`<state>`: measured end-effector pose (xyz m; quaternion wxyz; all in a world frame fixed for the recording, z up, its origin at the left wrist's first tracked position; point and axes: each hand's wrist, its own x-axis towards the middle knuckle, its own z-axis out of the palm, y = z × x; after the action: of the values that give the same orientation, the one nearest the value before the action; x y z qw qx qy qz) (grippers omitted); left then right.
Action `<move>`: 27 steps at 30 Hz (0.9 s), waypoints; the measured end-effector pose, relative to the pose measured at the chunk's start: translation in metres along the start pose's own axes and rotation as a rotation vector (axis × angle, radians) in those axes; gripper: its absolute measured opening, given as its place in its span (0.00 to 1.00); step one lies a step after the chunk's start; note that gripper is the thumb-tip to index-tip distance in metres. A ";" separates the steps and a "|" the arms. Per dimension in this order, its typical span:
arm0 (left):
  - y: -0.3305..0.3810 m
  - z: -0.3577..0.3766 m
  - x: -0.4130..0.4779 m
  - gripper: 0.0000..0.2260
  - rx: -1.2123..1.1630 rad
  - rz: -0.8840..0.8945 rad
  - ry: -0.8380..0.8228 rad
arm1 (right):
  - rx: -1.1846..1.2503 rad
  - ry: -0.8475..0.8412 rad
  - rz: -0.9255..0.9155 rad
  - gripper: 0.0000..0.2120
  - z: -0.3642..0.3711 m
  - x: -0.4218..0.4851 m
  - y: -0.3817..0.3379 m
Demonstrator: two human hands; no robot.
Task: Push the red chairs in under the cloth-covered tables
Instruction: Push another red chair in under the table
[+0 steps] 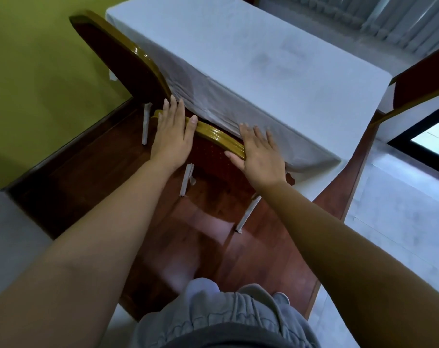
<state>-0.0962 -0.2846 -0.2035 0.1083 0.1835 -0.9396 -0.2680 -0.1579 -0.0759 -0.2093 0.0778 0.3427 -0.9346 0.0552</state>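
A red chair with a gold-painted frame stands right below me, its back against the white cloth of the table. My left hand lies flat over the left end of the chair's top rail, fingers straight. My right hand presses flat on the right end of the same rail, fingertips touching the hanging cloth. A second red chair stands to the left, its back leaning at the table's side. A third chair's back shows at the right edge.
The chairs' white-wrapped legs stand on a dark red wooden floor strip. A yellow-green wall lies to the left, pale tiles to the right. A black-framed window is at the far right.
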 end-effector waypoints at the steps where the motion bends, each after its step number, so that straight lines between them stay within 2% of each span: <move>1: 0.003 0.001 0.016 0.29 0.003 0.009 -0.033 | 0.006 -0.008 0.044 0.38 0.002 0.010 0.005; 16: 0.008 0.004 0.056 0.29 0.082 -0.037 -0.112 | 0.022 -0.087 0.178 0.43 -0.002 0.033 0.009; 23: 0.008 0.003 0.056 0.29 0.072 -0.036 -0.128 | 0.104 -0.059 0.093 0.31 0.003 0.009 0.016; 27: 0.008 0.005 0.056 0.29 0.071 -0.037 -0.131 | 0.075 -0.071 0.114 0.29 0.006 0.001 0.020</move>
<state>-0.1509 -0.2992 -0.1972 0.0349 0.1867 -0.9499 -0.2481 -0.1728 -0.0621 -0.2157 0.0286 0.2932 -0.9521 0.0822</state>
